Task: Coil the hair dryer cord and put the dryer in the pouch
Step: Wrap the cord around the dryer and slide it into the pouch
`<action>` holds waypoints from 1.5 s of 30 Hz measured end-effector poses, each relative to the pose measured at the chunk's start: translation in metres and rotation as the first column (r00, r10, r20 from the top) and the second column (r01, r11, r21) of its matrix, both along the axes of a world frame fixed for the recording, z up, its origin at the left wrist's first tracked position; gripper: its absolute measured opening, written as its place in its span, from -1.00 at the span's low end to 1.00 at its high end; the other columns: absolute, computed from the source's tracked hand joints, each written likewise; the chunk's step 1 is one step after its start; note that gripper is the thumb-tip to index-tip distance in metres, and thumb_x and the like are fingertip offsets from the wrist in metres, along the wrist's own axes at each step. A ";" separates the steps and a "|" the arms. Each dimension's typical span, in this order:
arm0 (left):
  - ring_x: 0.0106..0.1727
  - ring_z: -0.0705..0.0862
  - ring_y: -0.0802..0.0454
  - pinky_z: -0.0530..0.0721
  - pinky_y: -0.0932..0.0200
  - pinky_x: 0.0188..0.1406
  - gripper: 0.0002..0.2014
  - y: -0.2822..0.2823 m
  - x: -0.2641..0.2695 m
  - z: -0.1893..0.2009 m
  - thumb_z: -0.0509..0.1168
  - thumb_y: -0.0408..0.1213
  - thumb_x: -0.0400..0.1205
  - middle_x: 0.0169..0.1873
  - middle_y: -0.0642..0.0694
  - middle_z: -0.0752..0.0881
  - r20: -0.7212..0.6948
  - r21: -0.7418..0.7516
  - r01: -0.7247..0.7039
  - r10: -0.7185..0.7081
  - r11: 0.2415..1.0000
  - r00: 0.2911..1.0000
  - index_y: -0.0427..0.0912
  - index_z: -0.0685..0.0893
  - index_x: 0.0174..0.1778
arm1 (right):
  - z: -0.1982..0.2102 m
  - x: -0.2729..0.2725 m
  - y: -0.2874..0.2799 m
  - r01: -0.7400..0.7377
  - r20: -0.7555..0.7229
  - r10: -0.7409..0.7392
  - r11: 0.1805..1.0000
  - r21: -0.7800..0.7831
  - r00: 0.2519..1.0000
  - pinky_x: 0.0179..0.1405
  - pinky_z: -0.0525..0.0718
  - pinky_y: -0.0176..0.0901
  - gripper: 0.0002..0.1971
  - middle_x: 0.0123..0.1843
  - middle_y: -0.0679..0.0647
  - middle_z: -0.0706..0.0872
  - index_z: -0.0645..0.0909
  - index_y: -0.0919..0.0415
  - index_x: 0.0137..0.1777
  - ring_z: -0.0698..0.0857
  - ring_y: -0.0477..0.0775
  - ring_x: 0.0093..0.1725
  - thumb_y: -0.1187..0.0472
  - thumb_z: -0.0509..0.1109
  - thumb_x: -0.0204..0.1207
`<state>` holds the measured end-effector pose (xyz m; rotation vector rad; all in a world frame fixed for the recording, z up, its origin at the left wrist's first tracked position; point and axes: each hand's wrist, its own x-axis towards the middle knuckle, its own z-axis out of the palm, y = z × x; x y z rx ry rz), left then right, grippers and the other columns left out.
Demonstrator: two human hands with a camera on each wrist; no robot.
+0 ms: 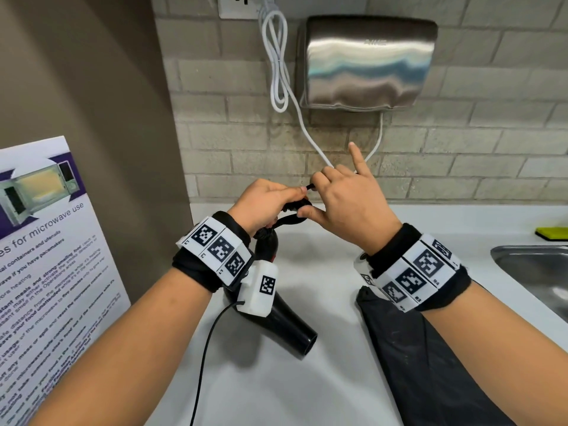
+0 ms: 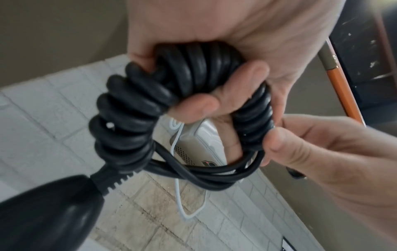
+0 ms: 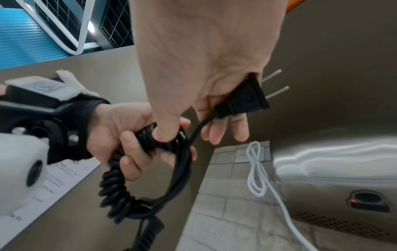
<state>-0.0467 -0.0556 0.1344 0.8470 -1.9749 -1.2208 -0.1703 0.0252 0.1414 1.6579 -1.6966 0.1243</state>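
A black hair dryer (image 1: 285, 324) hangs by its cord above the white counter, nozzle pointing down to the right. Its black spiral cord (image 2: 128, 115) is gathered into a loop. My left hand (image 1: 264, 204) grips the bundled coils (image 3: 150, 139). My right hand (image 1: 338, 198) holds the black two-pin plug (image 3: 242, 98) against the palm, its thumb presses on the loop, and its index finger points up. The dryer's handle end (image 2: 43, 212) hangs below the loop. A black pouch (image 1: 415, 358) lies flat on the counter under my right forearm.
A steel hand dryer (image 1: 365, 59) hangs on the brick wall, with a white cable (image 1: 278, 66) running to a socket (image 1: 236, 6). A steel sink (image 1: 538, 272) and a yellow sponge (image 1: 553, 233) are at the right. A microwave poster (image 1: 46, 272) leans at the left.
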 end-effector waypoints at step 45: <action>0.03 0.70 -0.21 0.61 0.08 -0.09 -0.66 -0.051 -0.004 -0.132 0.38 -0.20 0.48 0.01 -0.15 0.71 0.832 -0.358 0.243 0.190 0.901 0.521 -0.10 0.57 0.17 | -0.055 -0.058 0.009 0.065 0.854 -0.089 0.996 0.065 0.513 -0.26 0.54 -0.09 -0.68 -0.15 0.07 0.64 0.45 0.19 0.30 0.60 0.15 -0.17 0.08 0.13 0.64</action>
